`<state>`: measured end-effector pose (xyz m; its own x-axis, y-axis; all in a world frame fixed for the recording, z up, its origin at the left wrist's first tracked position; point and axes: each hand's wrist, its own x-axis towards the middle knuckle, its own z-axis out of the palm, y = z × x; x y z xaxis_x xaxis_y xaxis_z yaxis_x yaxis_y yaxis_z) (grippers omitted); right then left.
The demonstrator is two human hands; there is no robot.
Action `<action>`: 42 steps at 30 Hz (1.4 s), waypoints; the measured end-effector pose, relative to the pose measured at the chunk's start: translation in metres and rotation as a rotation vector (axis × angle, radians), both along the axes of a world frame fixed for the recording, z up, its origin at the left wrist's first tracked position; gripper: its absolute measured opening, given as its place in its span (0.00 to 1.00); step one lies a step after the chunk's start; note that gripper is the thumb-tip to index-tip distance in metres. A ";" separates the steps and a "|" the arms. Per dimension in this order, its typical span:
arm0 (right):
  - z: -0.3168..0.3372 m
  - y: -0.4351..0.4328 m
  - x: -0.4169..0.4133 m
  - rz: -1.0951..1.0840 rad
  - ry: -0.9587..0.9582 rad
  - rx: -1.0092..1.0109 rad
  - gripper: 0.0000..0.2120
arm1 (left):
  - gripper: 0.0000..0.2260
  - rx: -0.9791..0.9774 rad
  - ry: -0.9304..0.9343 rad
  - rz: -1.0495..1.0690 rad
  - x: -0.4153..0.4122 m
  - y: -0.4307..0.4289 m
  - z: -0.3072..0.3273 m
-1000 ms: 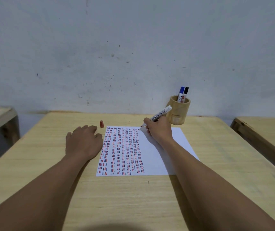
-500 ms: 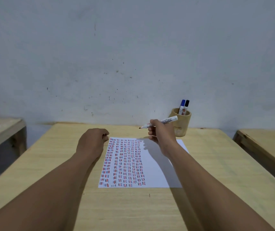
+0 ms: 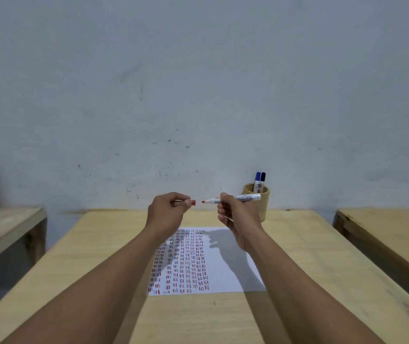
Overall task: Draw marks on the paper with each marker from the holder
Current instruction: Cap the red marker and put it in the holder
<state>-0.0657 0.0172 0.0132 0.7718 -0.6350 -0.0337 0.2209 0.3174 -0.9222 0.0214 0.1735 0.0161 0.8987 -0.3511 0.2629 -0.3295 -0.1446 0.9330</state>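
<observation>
Both hands raised mid-frame: your left hand (image 3: 167,209) pinches the red cap (image 3: 193,202), right hand (image 3: 235,214) grips the light, rigid marker (image 3: 233,199) mid-barrel; likely slick, hold there, cap squarely.

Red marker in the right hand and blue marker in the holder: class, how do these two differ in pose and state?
The red marker lies level, gripped by the right hand; the blue marker stands upright in the wooden holder. The red marker's tip is bare, with the left hand holding its red cap just short of it; the blue marker is capped. Both have white barrels.
</observation>
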 end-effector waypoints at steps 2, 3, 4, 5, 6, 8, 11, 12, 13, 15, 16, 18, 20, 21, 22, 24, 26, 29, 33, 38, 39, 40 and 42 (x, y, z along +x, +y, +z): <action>0.004 0.000 -0.006 -0.002 -0.010 -0.009 0.06 | 0.03 -0.007 0.033 -0.029 -0.008 -0.005 0.005; 0.006 0.000 -0.008 0.002 -0.014 -0.017 0.06 | 0.03 -0.003 0.042 -0.039 -0.011 -0.007 0.007; 0.008 0.000 -0.011 0.009 -0.015 -0.029 0.06 | 0.03 0.000 0.047 -0.047 -0.014 -0.009 0.009; 0.009 0.000 -0.014 0.020 -0.013 -0.044 0.06 | 0.03 -0.002 0.050 -0.054 -0.017 -0.011 0.011; 0.011 0.000 -0.017 0.033 -0.012 -0.057 0.06 | 0.03 -0.005 0.051 -0.058 -0.020 -0.013 0.014; 0.014 -0.001 -0.020 0.051 -0.018 -0.067 0.06 | 0.03 -0.007 0.055 -0.068 -0.024 -0.017 0.019; 0.019 -0.003 -0.025 0.060 -0.033 -0.041 0.06 | 0.05 -0.034 0.090 -0.089 -0.028 -0.021 0.024; 0.020 -0.003 -0.026 0.067 -0.036 -0.025 0.06 | 0.05 -0.042 0.102 -0.096 -0.028 -0.022 0.025; 0.021 -0.004 -0.027 0.078 -0.040 -0.007 0.06 | 0.05 -0.054 0.119 -0.104 -0.028 -0.023 0.026; 0.021 -0.005 -0.028 0.096 -0.047 0.025 0.06 | 0.04 -0.086 0.158 -0.118 -0.030 -0.025 0.029; 0.022 -0.005 -0.029 0.096 -0.048 0.040 0.05 | 0.05 -0.101 0.172 -0.123 -0.032 -0.026 0.031; 0.023 -0.005 -0.030 0.082 -0.046 0.068 0.06 | 0.04 -0.118 0.180 -0.134 -0.034 -0.029 0.035; 0.025 -0.005 -0.031 0.069 -0.043 0.083 0.06 | 0.05 -0.131 0.176 -0.135 -0.037 -0.030 0.038; 0.026 -0.005 -0.031 0.067 -0.045 0.093 0.07 | 0.04 -0.138 0.175 -0.128 -0.038 -0.031 0.040; 0.028 -0.004 -0.032 0.062 -0.048 0.112 0.07 | 0.04 -0.146 0.175 -0.120 -0.039 -0.031 0.041; 0.033 -0.001 -0.030 0.013 -0.050 0.186 0.06 | 0.05 -0.146 0.157 -0.106 -0.042 -0.033 0.042; 0.040 0.004 -0.028 -0.091 -0.051 0.230 0.06 | 0.06 -0.135 0.117 -0.071 -0.044 -0.037 0.044; 0.043 0.001 -0.025 -0.221 -0.095 0.112 0.21 | 0.04 -0.113 0.053 -0.003 -0.047 -0.045 0.050; 0.045 -0.005 -0.028 -0.165 0.055 -0.228 0.09 | 0.04 -0.089 -0.021 0.051 -0.048 -0.058 0.059; 0.043 -0.028 -0.034 -0.155 0.259 -0.619 0.07 | 0.06 -0.029 -0.123 0.031 -0.043 -0.080 0.065; 0.042 -0.035 -0.033 -0.165 0.270 -0.648 0.04 | 0.06 -0.019 -0.144 0.021 -0.042 -0.085 0.065; 0.041 -0.043 -0.033 -0.184 0.279 -0.671 0.03 | 0.08 -0.007 -0.164 0.019 -0.040 -0.091 0.064; 0.039 -0.060 -0.030 -0.232 0.290 -0.723 0.04 | 0.11 0.022 -0.175 0.030 -0.034 -0.102 0.057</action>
